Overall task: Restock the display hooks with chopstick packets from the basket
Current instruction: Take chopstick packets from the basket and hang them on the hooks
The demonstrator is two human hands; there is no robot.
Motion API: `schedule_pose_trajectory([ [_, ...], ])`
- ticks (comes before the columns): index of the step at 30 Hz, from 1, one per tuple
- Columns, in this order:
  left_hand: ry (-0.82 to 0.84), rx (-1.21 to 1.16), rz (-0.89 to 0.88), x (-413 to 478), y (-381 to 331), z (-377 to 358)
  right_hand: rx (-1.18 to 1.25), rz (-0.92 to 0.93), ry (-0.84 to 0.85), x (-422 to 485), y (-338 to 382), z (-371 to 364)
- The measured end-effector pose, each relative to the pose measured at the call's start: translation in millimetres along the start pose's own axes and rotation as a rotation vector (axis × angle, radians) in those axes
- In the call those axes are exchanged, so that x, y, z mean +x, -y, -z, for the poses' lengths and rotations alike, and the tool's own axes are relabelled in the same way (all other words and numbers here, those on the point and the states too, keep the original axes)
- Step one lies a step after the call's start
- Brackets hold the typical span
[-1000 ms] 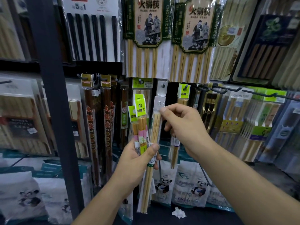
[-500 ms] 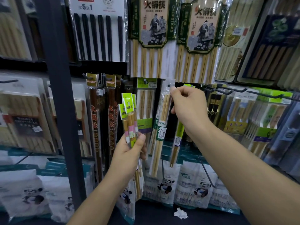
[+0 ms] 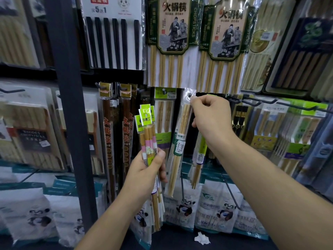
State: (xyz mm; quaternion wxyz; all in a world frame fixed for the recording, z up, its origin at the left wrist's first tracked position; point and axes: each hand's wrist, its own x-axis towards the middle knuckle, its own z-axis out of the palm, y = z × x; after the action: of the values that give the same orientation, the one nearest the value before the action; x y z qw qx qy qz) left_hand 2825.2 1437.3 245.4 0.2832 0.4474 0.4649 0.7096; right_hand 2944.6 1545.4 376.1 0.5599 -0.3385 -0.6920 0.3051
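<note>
Pinching the bamboo chopstick packet (image 3: pixel 182 131) at the display hook (image 3: pixel 189 95) with the right hand (image 3: pixel 211 114); gripping a bundle of green-labelled packets (image 3: pixel 146 129), not yet hung, in the left hand (image 3: pixel 145 175)

Post (image 3: pixel 70 123) blocks left; hanging packets (image 3: pixel 164 121) flank hook (image 3: pixel 189 95); bare prongs (image 3: pixel 259 101) jut right.

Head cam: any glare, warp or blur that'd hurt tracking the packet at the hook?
Head view: glare on the clear packet top pinched by the right hand; left hand and its packet bundle sharp; wide-angle warp leans the shelf post; edges soft; light dim, even.
</note>
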Motion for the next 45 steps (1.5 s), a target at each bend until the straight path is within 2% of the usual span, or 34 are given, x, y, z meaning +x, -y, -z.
schedule_pose_trajectory([
  [6, 0.044, -0.132, 0.042, -1.0, -2.2, -2.1, -0.252, 0.06, 0.03, -3.2, -4.0, 2.6],
  [11, 0.108, -0.38, 0.107, -1.7, -2.4, -1.4, -0.361, 0.109, 0.025, -14.5, -10.9, 7.9],
  [13, 0.135, -0.4, 0.087, -1.8, -1.3, -0.9, -0.288, 0.117, 0.067, -23.2, -12.4, 9.5],
  [16, 0.149, -0.331, 0.045, -3.6, -1.8, -3.6, -0.056, 0.087, 0.26, -40.8, -10.3, 6.0],
  [18, 0.164, -0.301, 0.034, -5.3, -3.0, -6.4, 0.023, 0.062, 0.315, -48.5, -8.1, 3.3],
  [22, 0.21, -0.284, 0.024, -8.7, -4.7, -8.3, 0.221, -0.088, 0.299, -50.9, -4.2, 4.0],
  [28, 0.257, -0.248, -0.019, -13.2, -5.5, -12.4, 0.331, -0.325, 0.328, -46.6, -9.5, 8.4],
  [32, 0.235, -0.209, -0.034, -14.3, -4.1, -15.3, 0.346, -0.328, 0.385, -45.9, -14.5, 12.9],
  [35, 0.228, -0.185, -0.041, -14.3, -3.3, -17.9, 0.295, -0.225, 0.354, -49.4, -16.7, 15.6],
  [39, 0.205, -0.236, 0.034, -13.6, -1.2, -19.4, 0.302, -0.141, 0.194, -41.7, -14.9, 24.0],
  [42, 0.136, -0.114, 0.01, -10.5, 1.9, -17.4, 0.306, -0.138, 0.053, -25.1, -11.3, 36.1],
  [45, 0.097, -0.057, -0.034, -7.9, 1.5, -16.7, 0.277, -0.121, 0.002, -11.9, -13.0, 43.6],
])
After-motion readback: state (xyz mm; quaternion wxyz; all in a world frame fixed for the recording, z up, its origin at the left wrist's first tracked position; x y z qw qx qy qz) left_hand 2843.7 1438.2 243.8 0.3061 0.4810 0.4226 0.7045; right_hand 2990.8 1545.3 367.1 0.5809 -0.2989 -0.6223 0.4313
